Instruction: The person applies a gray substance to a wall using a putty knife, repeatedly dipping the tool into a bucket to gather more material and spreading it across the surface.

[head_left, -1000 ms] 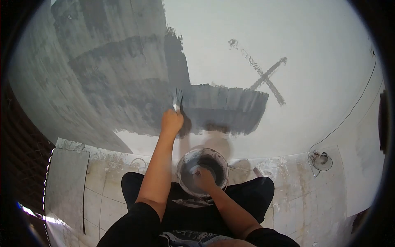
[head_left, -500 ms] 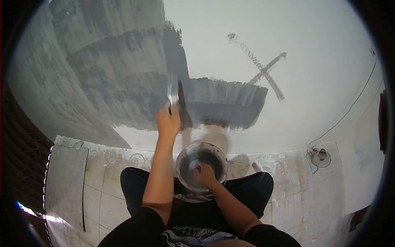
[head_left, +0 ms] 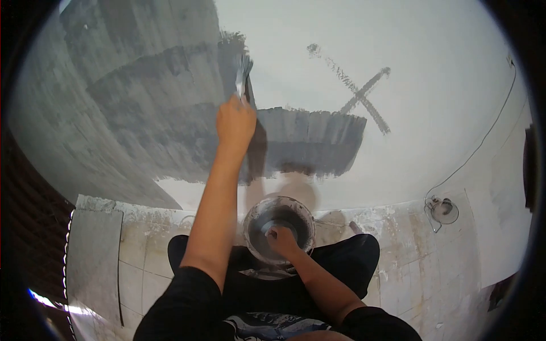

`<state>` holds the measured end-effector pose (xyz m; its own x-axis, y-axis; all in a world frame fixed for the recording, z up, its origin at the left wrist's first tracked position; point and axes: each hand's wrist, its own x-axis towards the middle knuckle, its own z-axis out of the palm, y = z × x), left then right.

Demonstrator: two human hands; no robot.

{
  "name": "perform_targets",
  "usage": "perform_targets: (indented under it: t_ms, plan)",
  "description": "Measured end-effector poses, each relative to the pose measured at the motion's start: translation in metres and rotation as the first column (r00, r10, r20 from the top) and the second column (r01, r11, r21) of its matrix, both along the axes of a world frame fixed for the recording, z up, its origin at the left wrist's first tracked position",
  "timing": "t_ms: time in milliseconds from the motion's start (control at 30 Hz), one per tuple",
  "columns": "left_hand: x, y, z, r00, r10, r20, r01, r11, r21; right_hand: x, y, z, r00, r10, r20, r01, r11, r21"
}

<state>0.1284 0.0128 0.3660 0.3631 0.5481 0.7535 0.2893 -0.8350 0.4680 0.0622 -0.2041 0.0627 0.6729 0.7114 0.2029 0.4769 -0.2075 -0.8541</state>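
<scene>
My left hand (head_left: 236,120) is stretched forward to the wall, closed around a paintbrush (head_left: 241,82). The brush's dark bristles touch the edge between grey paint (head_left: 187,102) and the white wall (head_left: 307,79). Between my legs stands a paint-smeared bucket (head_left: 308,215) with grey contents. My right hand (head_left: 281,241) is over its opening, fingers curled together; a pale bit shows at the fingertips, but what it is I cannot make out.
A grey X (head_left: 359,94) is painted on the wall to the right. A small round wire-caged object (head_left: 443,210), perhaps a fan, stands on the tiled floor (head_left: 401,250) with a cable (head_left: 483,150) running up the wall. At left lies a grey board (head_left: 94,250).
My left hand has moved the paintbrush up the wall, to the upper part of the grey paint's edge. The right hand stays over the bucket.
</scene>
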Motion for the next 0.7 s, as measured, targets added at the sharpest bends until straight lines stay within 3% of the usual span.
perform_targets:
  t_ms: [200,367,567,700]
  plan:
    - [-0.013,-0.018,-0.070,0.950,-0.034,-0.311,-0.035,0.976,-0.213,-0.002,-0.001,-0.001,0.998,0.008,0.058,-0.005,0.998,-0.056]
    - [-0.029,-0.025,-0.084,0.824,-0.124,-0.552,-0.107,0.924,-0.367,-0.005,-0.002,-0.001,0.999,0.000,0.048,0.002,0.999,-0.048]
    - [-0.057,-0.042,-0.053,0.908,-0.120,-0.401,-0.087,0.883,-0.461,-0.005,-0.008,0.005,0.998,0.042,0.039,-0.040,0.998,-0.043]
    - [-0.052,-0.028,-0.038,0.971,-0.236,-0.041,0.160,0.767,-0.622,-0.005,-0.010,0.019,0.997,0.078,0.014,-0.078,0.997,-0.030]
